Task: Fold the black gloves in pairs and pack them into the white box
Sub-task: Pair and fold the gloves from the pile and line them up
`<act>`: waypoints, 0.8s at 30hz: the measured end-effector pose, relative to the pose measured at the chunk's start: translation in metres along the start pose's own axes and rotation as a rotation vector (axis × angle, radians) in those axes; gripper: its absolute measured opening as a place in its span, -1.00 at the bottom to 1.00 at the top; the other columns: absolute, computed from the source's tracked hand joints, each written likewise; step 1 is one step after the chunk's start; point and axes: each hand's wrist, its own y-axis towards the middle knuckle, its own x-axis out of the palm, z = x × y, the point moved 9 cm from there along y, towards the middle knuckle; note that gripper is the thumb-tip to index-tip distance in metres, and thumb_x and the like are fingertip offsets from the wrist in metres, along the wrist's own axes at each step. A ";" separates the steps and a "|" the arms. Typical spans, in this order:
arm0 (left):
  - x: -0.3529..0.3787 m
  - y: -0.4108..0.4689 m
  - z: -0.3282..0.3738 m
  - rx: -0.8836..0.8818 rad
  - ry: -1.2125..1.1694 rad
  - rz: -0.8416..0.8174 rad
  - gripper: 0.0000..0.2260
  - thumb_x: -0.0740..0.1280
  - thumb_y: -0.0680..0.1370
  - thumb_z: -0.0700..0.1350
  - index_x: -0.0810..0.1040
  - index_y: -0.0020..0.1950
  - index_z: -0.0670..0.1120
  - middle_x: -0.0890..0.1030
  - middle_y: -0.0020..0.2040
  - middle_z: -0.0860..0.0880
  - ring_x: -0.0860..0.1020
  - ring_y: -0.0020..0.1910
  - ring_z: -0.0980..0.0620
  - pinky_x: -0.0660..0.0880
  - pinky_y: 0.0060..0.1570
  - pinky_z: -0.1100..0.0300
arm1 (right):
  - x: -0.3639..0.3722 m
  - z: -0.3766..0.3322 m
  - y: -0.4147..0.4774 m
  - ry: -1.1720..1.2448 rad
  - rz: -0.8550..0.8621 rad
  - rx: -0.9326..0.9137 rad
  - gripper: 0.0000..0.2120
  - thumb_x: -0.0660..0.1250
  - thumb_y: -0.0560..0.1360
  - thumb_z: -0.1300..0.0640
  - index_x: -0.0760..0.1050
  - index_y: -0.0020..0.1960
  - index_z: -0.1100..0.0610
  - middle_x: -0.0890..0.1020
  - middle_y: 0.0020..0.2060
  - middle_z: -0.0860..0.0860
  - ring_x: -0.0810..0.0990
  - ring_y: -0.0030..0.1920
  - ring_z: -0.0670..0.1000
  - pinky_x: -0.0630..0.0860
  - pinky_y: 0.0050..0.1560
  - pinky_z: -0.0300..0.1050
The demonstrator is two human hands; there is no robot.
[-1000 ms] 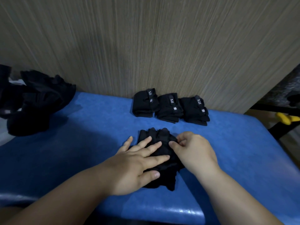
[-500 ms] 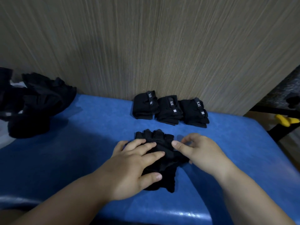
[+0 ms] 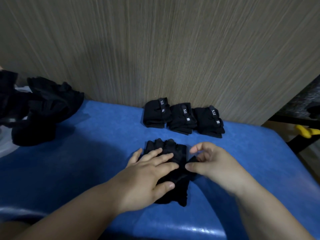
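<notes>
A pair of black gloves [image 3: 170, 148] lies stacked on the blue padded table [image 3: 86, 161], fingers pointing away from me. My left hand [image 3: 149, 177] presses flat on it with straight fingers. My right hand [image 3: 207, 163] is at the pair's right edge, and its curled thumb and fingers pinch a black flap there. Three folded pairs [image 3: 183, 118] with white labels stand in a row against the wall. A heap of loose black gloves [image 3: 43, 110] sits at the far left, over something white [image 3: 4, 148] that is mostly hidden.
A wood-grain wall [image 3: 155, 49] rises right behind the table. At the right, past the table's rounded corner, a black frame [image 3: 294, 141] and a yellow object [image 3: 306, 131] stand lower down. The table's front edge [image 3: 190, 229] is close to me.
My right hand has slid from on top of the pair to its right edge and curled onto a flap there. My left hand stays pressed flat on the gloves.
</notes>
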 end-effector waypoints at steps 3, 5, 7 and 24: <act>-0.008 0.001 -0.001 -0.005 -0.075 0.080 -0.49 0.10 0.54 0.30 0.18 0.47 0.24 0.10 0.50 0.32 -0.16 0.47 0.35 -0.28 0.48 0.14 | 0.011 -0.005 -0.002 0.206 -0.058 -0.025 -0.48 0.55 0.18 0.22 0.47 0.07 -0.02 0.58 -0.27 -0.03 0.54 -0.28 -0.09 0.48 -0.19 -0.21; -0.019 0.000 -0.001 0.003 -0.138 0.180 -0.40 0.02 0.42 0.39 0.26 0.42 0.22 0.26 0.42 0.31 -0.02 0.44 0.38 -0.19 0.47 0.24 | 0.018 -0.006 -0.002 0.257 -0.104 -0.035 -0.50 0.50 0.30 0.36 0.44 0.12 0.01 0.64 -0.24 -0.03 0.57 -0.25 -0.06 0.50 -0.12 -0.16; -0.030 -0.002 -0.005 -0.014 -0.213 0.303 -0.41 0.01 0.37 0.38 0.37 0.32 0.20 0.40 0.26 0.30 0.19 0.35 0.36 -0.02 0.40 0.35 | 0.024 -0.006 -0.003 0.217 -0.129 -0.046 -0.56 0.35 0.42 0.45 0.40 0.14 0.03 0.69 -0.19 0.00 0.57 -0.23 -0.06 0.48 -0.12 -0.16; -0.030 -0.003 -0.008 -0.021 -0.123 0.433 -0.59 0.04 0.45 0.31 0.60 0.00 0.20 0.55 -0.04 0.27 0.34 0.09 0.31 0.15 0.19 0.31 | 0.016 -0.007 -0.001 -0.139 0.148 -0.212 -0.58 0.54 0.31 0.22 0.37 -0.08 -0.12 0.61 -0.24 -0.08 0.59 -0.26 -0.14 0.53 -0.14 -0.21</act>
